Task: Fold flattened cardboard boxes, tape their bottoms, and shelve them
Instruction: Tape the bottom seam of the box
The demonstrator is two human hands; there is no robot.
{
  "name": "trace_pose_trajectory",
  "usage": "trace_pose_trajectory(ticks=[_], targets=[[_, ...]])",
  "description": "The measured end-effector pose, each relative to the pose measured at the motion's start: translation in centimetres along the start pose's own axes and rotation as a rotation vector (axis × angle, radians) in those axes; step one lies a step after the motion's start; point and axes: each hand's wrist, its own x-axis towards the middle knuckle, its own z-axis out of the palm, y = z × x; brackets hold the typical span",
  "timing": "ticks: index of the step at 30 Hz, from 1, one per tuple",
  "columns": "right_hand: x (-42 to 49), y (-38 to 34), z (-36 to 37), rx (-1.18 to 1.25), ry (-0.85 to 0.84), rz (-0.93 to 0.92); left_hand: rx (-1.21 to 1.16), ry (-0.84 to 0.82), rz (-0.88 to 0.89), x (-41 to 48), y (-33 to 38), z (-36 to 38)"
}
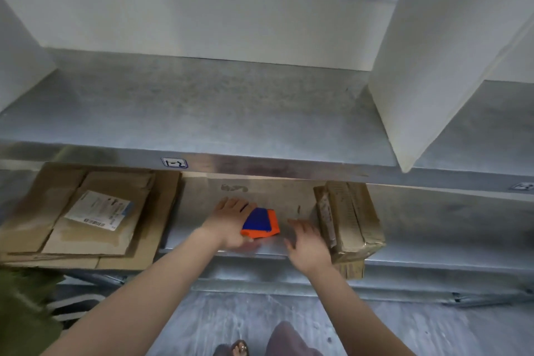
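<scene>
Between boxes, by the look of it. Clasping the tape gun (261, 224) in the left hand (231, 222), centre frame, on the lower shelf (433, 225). Holding the right hand (307, 246) loose and spread beside the bundle (349, 220). Next, probably: fetching from the flat boxes (86, 211), lower left, then folding. Can't see inside the white box (419, 66), upper right.

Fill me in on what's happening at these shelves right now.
A person reaches into the lower grey metal shelf. Their left hand grips an orange and blue plastic tape dispenser. The right hand is open beside it, holding nothing, close to a brown cardboard bundle. A stack of flattened brown cardboard boxes lies to the left, and a tall white box stands on the shelf above.
</scene>
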Motion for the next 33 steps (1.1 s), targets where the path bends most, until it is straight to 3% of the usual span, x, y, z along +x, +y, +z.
trace_pose_trajectory(ticks=[6, 12, 19, 23, 33], targets=[[0.5, 0.9, 0.7, 0.074, -0.018, 0.044, -0.237, -0.031, 0.037, 1.9, -0.7, -0.8], [1.1, 0.9, 1.1, 0.088, -0.014, 0.062, -0.267, -0.041, 0.093, 1.5, -1.0, -1.4], [1.4, 1.3, 1.5, 0.002, -0.042, 0.015, -0.385, -0.051, 0.024, 0.6, -2.2, -0.7], [1.3, 1.2, 1.7, -0.077, -0.053, -0.018, -0.373, 0.009, -0.01, 0.1, -2.0, -0.1], [0.6, 0.9, 1.2, -0.014, -0.024, -0.016, -0.305, 0.139, 0.0, -2.5, -0.8, 0.5]])
